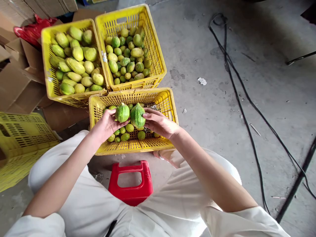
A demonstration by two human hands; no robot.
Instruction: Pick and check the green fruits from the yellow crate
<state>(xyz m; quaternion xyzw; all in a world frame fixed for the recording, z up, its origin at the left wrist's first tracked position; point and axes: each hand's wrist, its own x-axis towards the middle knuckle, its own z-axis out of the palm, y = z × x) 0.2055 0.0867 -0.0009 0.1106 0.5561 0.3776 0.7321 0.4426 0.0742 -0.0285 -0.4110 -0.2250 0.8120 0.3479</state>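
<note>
Two green fruits held side by side above the near crate [170,108]: smaller round fruit [122,112] clasped in left hand [105,126], larger pointed fruit [137,115] gripped by right hand [159,124], fruits touching. Beneath, small green fruits scattered on crate floor. At twelve o'clock, second crate [158,56] of mixed green fruit. At eleven o'clock, third crate [46,62] of bigger yellowish fruit. At six o'clock, red stool [130,192]. At three o'clock, black cables [242,98] across concrete.

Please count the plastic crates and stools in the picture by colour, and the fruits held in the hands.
Yellow perforated plastic crates: 4
Red plastic stool: 1
Green pointed fruits, one in the left hand, one in the right hand: 2
Total: 7
</note>
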